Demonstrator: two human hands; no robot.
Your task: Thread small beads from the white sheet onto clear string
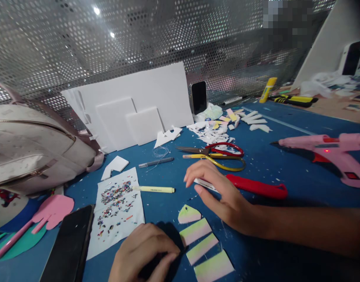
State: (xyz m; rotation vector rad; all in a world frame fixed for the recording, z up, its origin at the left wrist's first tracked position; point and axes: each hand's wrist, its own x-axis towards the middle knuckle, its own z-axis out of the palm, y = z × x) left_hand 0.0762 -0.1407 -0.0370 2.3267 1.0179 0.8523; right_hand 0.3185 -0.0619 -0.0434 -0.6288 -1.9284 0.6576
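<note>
My left hand (pixel 147 252) rests low on the blue table, fingers curled and pressed together; whatever they hold, if anything, is hidden. Beside it lie green-and-pink foam pieces: a pointed one with a small hole (pixel 189 214), then a wide strip (pixel 195 232), a narrow strip (pixel 202 248) and a larger block (pixel 214 267). Above them hovers my right hand (pixel 224 192), with thumb and fingers apart. Between thumb and forefinger shows a white pen-like stick (pixel 208 185), partly covered; no firm grip on it is visible.
Colourful small bits lie on a white sheet (pixel 93 248). Around are a pale yellow marker (pixel 157 189), a grey pen (pixel 156 162), red-and-yellow-handled scissors (pixel 194 150), a red cutter (pixel 256 186), a pink glue gun (pixel 330 147), a phone (pixel 70 244), a backpack (pixel 35 145) and white foam boards (pixel 165 88).
</note>
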